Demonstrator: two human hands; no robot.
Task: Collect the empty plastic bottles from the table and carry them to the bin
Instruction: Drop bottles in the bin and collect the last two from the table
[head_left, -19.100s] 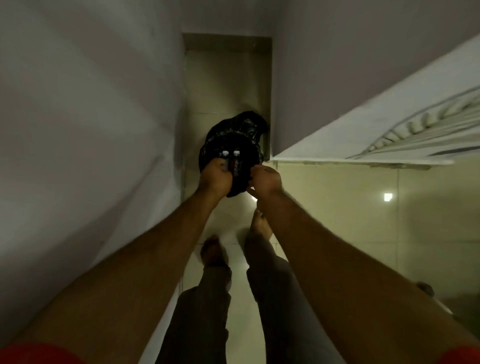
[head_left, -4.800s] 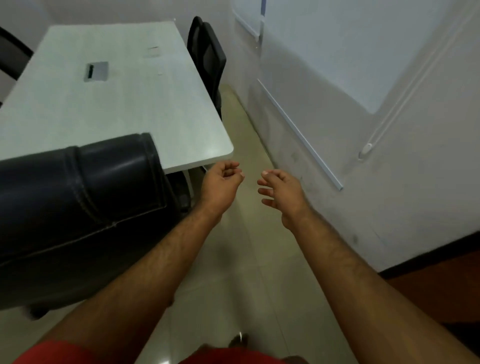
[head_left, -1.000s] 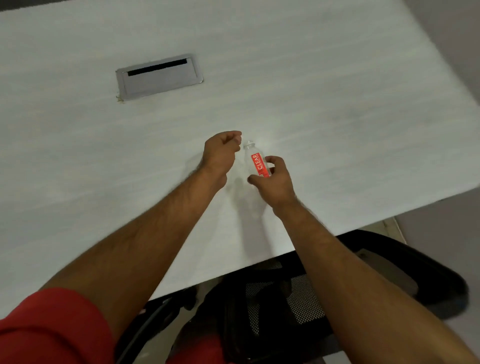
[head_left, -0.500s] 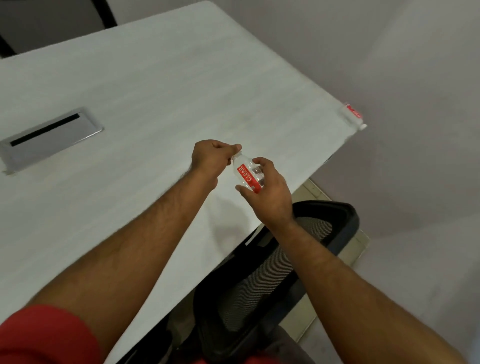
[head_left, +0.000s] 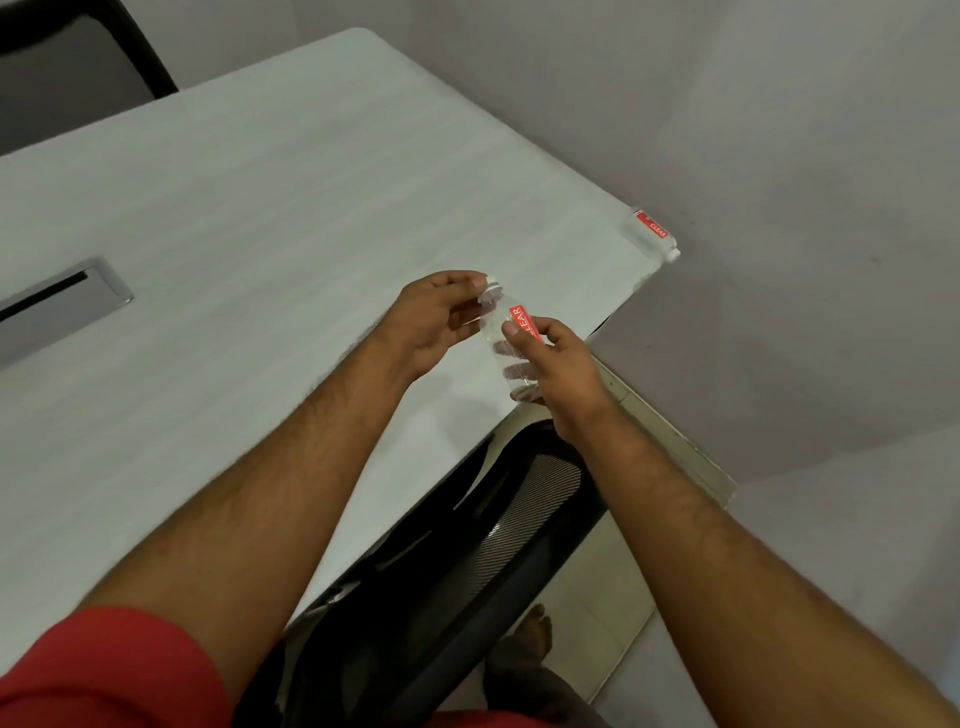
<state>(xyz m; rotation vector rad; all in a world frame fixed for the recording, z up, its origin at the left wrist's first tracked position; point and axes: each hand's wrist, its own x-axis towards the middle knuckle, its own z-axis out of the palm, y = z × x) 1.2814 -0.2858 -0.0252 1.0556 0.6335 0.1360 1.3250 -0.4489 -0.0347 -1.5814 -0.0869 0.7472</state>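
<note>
A small clear plastic bottle (head_left: 500, 332) with a red label is held above the white table (head_left: 249, 197) near its right edge. My right hand (head_left: 558, 366) wraps around the bottle's body. My left hand (head_left: 434, 319) pinches the white cap at the bottle's top. A second clear bottle (head_left: 652, 235) with the same red label lies on its side at the table's far right corner, close to the wall.
A black mesh office chair (head_left: 467, 540) stands tucked under the table's near edge below my arms. A grey cable hatch (head_left: 57, 306) is set into the tabletop at the left. Grey walls close in on the right, with a narrow strip of tiled floor (head_left: 597, 613).
The view has swung a little further right and closer to the table corner. Both hands keep hold of the bottle, which has tilted slightly more upright.
</note>
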